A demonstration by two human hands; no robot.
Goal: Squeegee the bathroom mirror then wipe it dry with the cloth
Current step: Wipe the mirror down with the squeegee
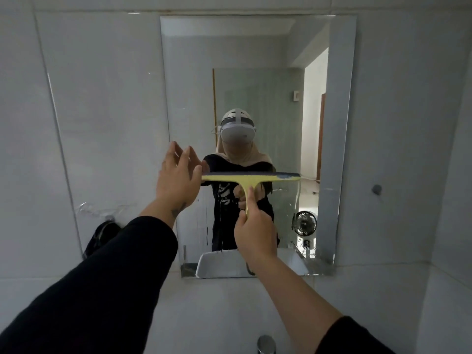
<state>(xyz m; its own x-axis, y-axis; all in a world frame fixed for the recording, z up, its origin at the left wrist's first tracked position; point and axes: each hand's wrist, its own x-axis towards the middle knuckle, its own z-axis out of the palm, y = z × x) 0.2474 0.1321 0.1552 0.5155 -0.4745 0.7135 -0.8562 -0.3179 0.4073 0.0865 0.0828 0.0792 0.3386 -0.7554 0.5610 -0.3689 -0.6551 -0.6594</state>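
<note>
A tall frameless mirror (255,72) hangs on the white tiled wall. A yellow squeegee (245,178) with a dark rubber blade lies horizontally against the glass at mid-height. My right hand (252,231) is closed around its handle from below. My left hand (177,175) is spread with fingers apart at the blade's left end, touching or nearly touching it. Water streaks and drips show on the lower glass. No cloth is visible.
A dark bag or cloth-like item (102,236) hangs on a clear wall hook left of the mirror. A chrome tap (265,344) pokes up at the bottom edge. A small grey knob (376,189) sits on the right wall. The mirror reflects a person, a fan and a doorway.
</note>
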